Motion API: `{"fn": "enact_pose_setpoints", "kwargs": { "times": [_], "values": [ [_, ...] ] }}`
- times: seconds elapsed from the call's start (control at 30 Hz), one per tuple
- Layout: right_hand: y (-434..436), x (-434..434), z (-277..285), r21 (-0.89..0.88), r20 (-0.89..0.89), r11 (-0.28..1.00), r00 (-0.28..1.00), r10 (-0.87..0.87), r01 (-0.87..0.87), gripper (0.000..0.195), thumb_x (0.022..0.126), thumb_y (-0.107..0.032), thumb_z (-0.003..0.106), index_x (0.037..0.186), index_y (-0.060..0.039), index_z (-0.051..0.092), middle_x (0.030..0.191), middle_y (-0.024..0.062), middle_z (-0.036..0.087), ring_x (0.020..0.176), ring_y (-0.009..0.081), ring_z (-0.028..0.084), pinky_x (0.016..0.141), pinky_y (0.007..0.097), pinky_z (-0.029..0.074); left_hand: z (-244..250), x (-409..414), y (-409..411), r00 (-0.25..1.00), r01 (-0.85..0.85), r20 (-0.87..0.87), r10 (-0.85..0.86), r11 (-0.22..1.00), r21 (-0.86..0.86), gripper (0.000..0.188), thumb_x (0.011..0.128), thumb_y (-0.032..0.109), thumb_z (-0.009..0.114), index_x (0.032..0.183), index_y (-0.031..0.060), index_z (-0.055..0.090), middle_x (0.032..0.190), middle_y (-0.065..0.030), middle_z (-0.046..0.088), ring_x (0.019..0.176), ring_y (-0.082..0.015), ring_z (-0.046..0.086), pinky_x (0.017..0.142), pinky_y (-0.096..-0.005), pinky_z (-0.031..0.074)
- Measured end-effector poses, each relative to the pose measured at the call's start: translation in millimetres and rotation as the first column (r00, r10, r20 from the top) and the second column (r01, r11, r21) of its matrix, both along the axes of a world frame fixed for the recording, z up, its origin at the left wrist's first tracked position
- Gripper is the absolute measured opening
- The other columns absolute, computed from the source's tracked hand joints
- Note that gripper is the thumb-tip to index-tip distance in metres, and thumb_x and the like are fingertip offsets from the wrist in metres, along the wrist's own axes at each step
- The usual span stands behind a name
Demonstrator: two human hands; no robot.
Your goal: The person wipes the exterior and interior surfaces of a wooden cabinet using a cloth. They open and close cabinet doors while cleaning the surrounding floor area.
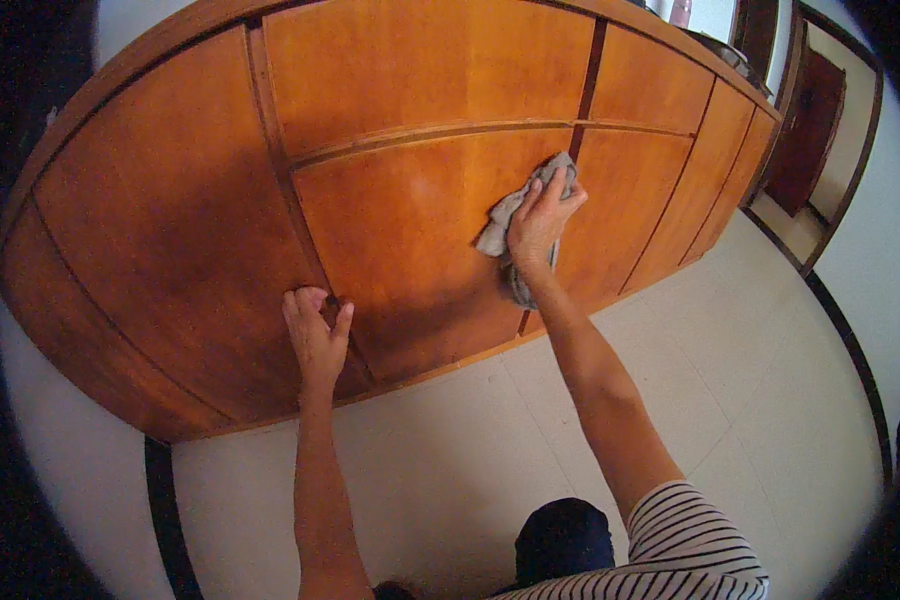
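Observation:
A wooden cabinet [412, 217] with an orange-brown finish fills the upper view, its front split into panels by dark seams. My right hand [541, 225] presses a crumpled grey cloth [501, 217] against the front, close to the seam right of the large lower middle panel. Part of the cloth hangs below the wrist. Further left, my left hand [316, 326] is at the seam between the left panel and that middle panel. Its fingers are curled and its thumb stands apart, with nothing visible held. Whether its fingertips touch the wood is unclear.
Pale floor tiles [435, 457] run along the cabinet's foot. A pink bottle [680, 13] and other partly seen items stand on the cabinet top at right. Beyond is a doorway with a dark red door [806, 135]. Black baseboard [847, 352] borders the right wall.

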State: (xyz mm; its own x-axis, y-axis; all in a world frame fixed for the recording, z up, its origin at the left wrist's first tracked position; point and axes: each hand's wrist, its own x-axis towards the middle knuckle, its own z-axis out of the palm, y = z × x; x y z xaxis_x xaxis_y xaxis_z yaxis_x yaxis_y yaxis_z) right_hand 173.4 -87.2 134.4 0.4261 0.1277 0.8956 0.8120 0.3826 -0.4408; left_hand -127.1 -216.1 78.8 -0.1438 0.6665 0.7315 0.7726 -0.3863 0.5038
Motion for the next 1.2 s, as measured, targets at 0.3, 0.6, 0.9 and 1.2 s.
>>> {"fn": "enact_pose_setpoints", "kwargs": {
  "times": [0.3, 0.6, 0.9, 1.2],
  "values": [
    [-53, -49, 17, -0.562, -0.021, 0.637, 0.779, 0.626, -0.528, 0.040, 0.080, -0.007, 0.054, 0.120, -0.0039, 0.053, 0.108, 0.0237, 0.049, 0.094, 0.0413, 0.050, 0.079, 0.0444, 0.044, 2, 2, 3, 0.997, -0.079, -0.030, 0.077, 0.995, -0.056, 0.044, 0.070, 0.014, 0.076, 0.100, 0.0020, 0.046, 0.099, -0.0149, 0.044, 0.096, -0.0337, 0.044, 0.085, -0.0448, 0.037],
    [-37, -37, 27, -0.395, 0.148, 0.792, 0.819, 0.555, -0.465, 0.047, 0.092, -0.038, 0.050, 0.102, 0.0076, 0.051, 0.078, 0.0198, 0.054, 0.079, 0.0360, 0.055, 0.071, 0.0452, 0.044, -5, 1, 9, 0.995, -0.035, -0.093, 0.028, 0.997, -0.073, 0.046, 0.068, 0.010, 0.074, 0.102, 0.0019, 0.045, 0.098, -0.0147, 0.043, 0.095, -0.0334, 0.044, 0.086, -0.0446, 0.036],
    [2, 25, 42, -0.008, 0.298, 1.000, 0.954, 0.028, -0.027, 0.038, 0.084, -0.003, 0.056, 0.122, 0.0016, 0.048, 0.105, 0.0275, 0.048, 0.095, 0.0404, 0.048, 0.079, 0.0452, 0.042, 2, 8, 6, 0.997, 0.042, -0.052, -0.048, 0.993, -0.107, 0.049, 0.067, 0.007, 0.075, 0.105, 0.0020, 0.044, 0.102, -0.0153, 0.043, 0.097, -0.0331, 0.044, 0.087, -0.0439, 0.037],
    [-5, 42, 40, -0.183, 0.409, 0.957, 0.867, 0.284, -0.227, 0.047, 0.078, 0.004, 0.055, 0.124, -0.0012, 0.048, 0.112, 0.0278, 0.046, 0.102, 0.0449, 0.044, 0.087, 0.0449, 0.040, -5, 2, 6, 0.997, 0.027, -0.066, -0.031, 0.997, -0.071, 0.051, 0.068, 0.006, 0.075, 0.107, 0.0008, 0.044, 0.104, -0.0153, 0.042, 0.100, -0.0326, 0.044, 0.088, -0.0433, 0.039]
  ]
}}
